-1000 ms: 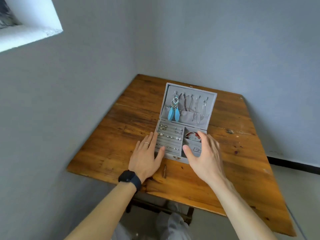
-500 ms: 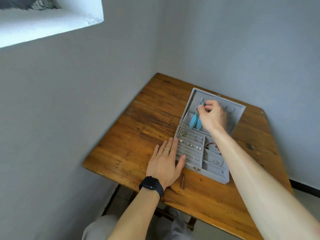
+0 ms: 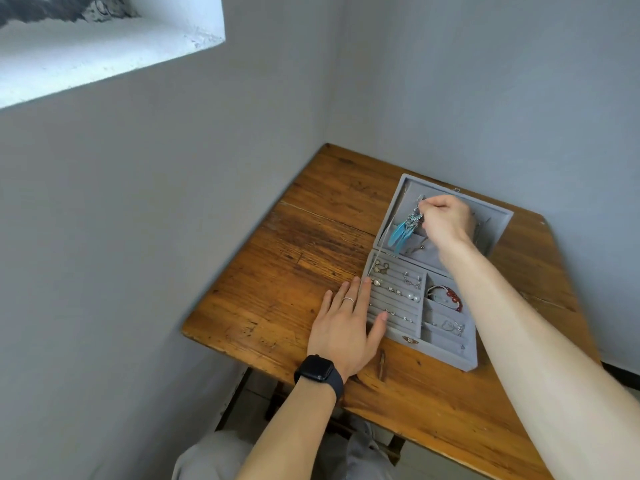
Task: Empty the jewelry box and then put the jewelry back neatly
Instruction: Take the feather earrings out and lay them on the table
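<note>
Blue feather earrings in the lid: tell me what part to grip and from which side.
Pinch the metal top end of the blue feather earrings, above the silver cluster, coming from the front of the open lid. They hang against the lid's lining with the feathers dangling lowest, so the top is likely the firm part. The right hand pinches about there.

Open grey jewelry box [image 3: 446, 355] on the table, blue feather earrings [image 3: 401, 233] hanging in its lid.

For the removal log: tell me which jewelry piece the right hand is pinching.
The blue feather earrings, which the right hand pinches at the lid; the red bracelet and small pieces lie in the base.
</note>
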Tool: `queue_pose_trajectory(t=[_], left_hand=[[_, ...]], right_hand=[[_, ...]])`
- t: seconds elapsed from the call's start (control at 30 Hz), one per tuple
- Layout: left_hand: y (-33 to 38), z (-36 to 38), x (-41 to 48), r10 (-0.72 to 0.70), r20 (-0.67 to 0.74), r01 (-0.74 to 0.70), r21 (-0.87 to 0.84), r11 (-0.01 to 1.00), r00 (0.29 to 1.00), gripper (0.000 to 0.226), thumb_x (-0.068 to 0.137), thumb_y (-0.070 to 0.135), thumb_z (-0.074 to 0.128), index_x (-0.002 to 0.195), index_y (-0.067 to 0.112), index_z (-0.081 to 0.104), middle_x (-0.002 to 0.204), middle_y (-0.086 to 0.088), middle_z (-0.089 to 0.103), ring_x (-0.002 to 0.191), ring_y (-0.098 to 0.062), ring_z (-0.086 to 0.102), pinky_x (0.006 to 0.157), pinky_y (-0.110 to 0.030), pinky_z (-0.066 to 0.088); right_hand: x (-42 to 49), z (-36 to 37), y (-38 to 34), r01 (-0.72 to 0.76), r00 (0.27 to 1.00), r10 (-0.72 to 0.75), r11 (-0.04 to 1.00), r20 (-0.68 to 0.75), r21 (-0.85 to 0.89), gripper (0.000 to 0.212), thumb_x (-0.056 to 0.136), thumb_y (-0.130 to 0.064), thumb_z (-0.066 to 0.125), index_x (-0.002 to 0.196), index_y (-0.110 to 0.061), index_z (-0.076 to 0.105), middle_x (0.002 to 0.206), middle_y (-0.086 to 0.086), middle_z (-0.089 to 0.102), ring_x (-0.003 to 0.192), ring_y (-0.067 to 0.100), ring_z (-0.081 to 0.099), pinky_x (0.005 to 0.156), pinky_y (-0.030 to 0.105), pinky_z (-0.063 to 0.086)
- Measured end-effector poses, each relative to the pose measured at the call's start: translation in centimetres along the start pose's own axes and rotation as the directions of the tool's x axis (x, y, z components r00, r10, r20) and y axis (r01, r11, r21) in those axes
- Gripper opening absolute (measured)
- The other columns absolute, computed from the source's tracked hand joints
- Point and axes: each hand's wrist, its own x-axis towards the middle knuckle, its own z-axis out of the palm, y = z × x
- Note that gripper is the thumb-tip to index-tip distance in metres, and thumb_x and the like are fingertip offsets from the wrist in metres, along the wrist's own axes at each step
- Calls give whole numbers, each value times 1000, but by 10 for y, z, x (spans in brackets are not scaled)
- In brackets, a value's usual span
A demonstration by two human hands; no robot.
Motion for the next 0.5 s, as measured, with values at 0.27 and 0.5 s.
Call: queue_pose_trajectory(t=[0.27, 0.5], left_hand=[[1, -2, 0, -6, -6, 6, 10, 1000, 1000, 70, 101, 58, 17, 160, 20, 13, 164, 0, 25, 152, -15, 19, 126, -39, 12], [3, -3, 0, -14, -5, 14, 12, 1000, 1000, 71, 101, 59, 18, 160, 20, 16, 163, -1, 28, 152, -15, 22, 125, -40, 13]], right_hand=[[3, -7, -12, -74, 997, 75, 997, 35, -29, 19, 89, -34, 67, 72, -26, 67, 71, -11, 65, 67, 10, 60, 60, 26, 53], [8, -9, -18, -244, 960, 224, 963, 166, 115, 14, 82, -25, 71, 72, -16, 72, 63, -2, 65, 52, 10, 53, 46, 21, 46]])
